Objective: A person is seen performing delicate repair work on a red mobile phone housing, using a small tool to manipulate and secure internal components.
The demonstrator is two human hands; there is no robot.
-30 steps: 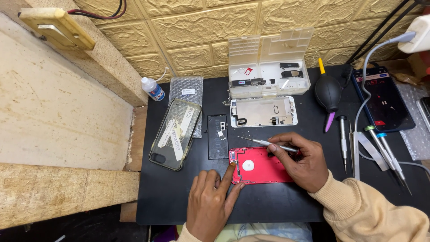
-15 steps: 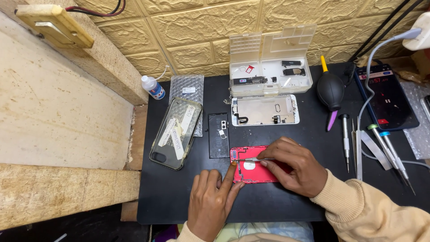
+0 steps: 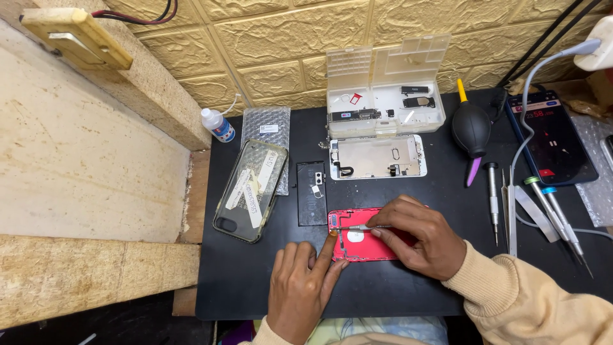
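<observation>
Red, glossy and flat, the phone housing (image 3: 370, 236) lies near the front edge of the matte black counter (image 3: 396, 287). The left hand (image 3: 303, 291) rests flat, grip open, its forefinger tip pressing the housing's lower left corner. The right hand (image 3: 418, 236) has its grip closed on slim metal tweezers (image 3: 357, 227), tips pointing left over the housing. Beyond lie a dark rectangular battery (image 3: 311, 193), a silvery phone frame (image 3: 377, 156), then a clear plastic parts box (image 3: 385, 86) against the textured wall.
</observation>
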